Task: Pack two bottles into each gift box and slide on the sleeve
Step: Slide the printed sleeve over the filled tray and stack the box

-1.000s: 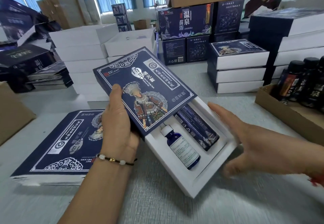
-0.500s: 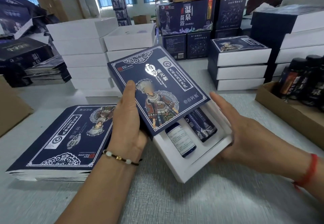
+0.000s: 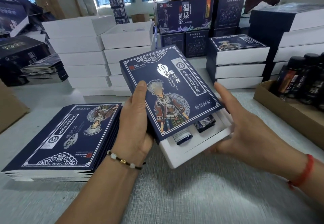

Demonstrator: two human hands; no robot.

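Navy sleeve [image 3: 168, 92] gripped by left hand [image 3: 135, 123] | right hand [image 3: 245, 134] fingers straight, cradling white gift box [image 3: 198, 146] | sleeve stack [image 3: 61, 141] left

Left hand [image 3: 135, 127] grips the blue sleeve [image 3: 168, 90], right hand [image 3: 245, 129] cradles the white gift box [image 3: 198, 146].

Grey table [image 3: 201, 197], flat sleeve stack [image 3: 57, 141], white box stacks [image 3: 84, 51], bottle carton [image 3: 289, 113]

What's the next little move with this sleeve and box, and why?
Probably push the white box the rest of the way into the sleeve. The left hand grips the sleeve, the right hand cups the box's near corner, and the ends of both bottles remain uncovered.
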